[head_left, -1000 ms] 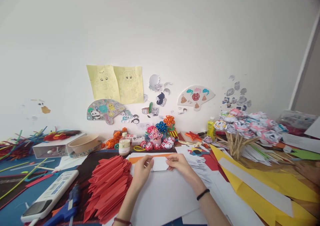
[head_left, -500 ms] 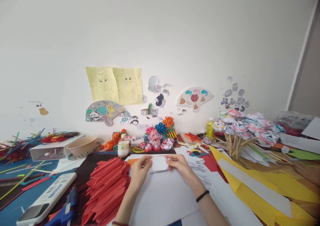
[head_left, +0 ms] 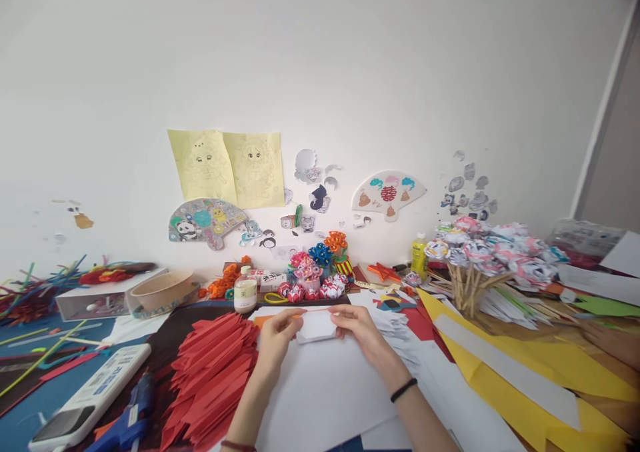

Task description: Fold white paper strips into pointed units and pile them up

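A small folded piece of white paper (head_left: 317, 327) is held up between my two hands, above a large white sheet (head_left: 327, 389) on the table. My left hand (head_left: 280, 329) pinches its left edge, thumb against fingers. At its right edge my right hand (head_left: 353, 322) grips it the same way. Left of my left forearm lies a pile of folded red paper strips (head_left: 213, 379). Several loose white paper strips (head_left: 397, 335) lie to the right of my right hand.
A blue glue gun (head_left: 127, 419) and a white power strip (head_left: 93, 399) lie at left. A small bottle (head_left: 245, 290) and craft flowers (head_left: 307, 269) stand behind my hands. Yellow paper (head_left: 505, 365) and paper flowers on sticks (head_left: 467, 289) are at right. Another person's hand (head_left: 613, 342) shows at the right edge.
Both hands still hold the folded white paper in nearly the same place, with its face tipped slightly differently. The whole view has shifted a little.
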Demonstrator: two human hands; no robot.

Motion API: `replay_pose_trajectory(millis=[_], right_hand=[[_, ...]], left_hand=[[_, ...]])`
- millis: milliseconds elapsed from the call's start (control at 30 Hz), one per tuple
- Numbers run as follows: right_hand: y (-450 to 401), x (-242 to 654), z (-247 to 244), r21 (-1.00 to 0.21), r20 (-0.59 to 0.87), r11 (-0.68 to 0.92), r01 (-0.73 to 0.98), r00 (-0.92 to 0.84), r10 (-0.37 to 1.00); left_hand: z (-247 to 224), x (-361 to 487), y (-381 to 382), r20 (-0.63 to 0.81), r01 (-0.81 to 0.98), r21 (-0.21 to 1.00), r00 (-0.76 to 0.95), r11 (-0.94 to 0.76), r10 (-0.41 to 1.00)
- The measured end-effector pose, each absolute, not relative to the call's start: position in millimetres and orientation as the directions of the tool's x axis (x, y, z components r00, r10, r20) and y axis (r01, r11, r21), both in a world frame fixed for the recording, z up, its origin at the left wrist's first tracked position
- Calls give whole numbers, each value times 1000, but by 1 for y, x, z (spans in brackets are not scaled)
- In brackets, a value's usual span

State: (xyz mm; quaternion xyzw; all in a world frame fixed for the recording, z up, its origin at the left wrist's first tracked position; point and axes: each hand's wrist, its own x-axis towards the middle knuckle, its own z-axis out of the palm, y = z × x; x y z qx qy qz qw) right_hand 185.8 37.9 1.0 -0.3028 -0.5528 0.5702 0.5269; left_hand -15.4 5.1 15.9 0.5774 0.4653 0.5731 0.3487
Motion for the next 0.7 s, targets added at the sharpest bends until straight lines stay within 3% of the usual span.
replay_pose_trajectory(millis=[200, 333, 433, 567, 633, 700], right_hand=[[37, 185, 3, -952, 234, 170, -255, -243, 941], [36, 188, 9, -964, 228, 188, -186, -231, 946], [38, 194, 10, -973, 223, 200, -111, -259, 940], [40, 206, 1, -983, 82, 137, 124, -370, 926], [37, 213, -8, -935, 37, 171, 312, -392, 919], [32, 219, -16, -857, 92, 275, 435, -397, 913]], left_hand=[[19, -14, 3, 330, 135, 939, -106, -316, 938], [23, -15, 2, 369, 274, 895, -12, -352, 929], [28, -15, -2, 409, 505, 771, 72, -387, 910], [26, -8, -9, 287, 733, 588, 205, -341, 936], [20, -3, -12, 228, 808, 480, 261, -342, 938], [12, 2, -15, 185, 851, 389, 304, -354, 935]])
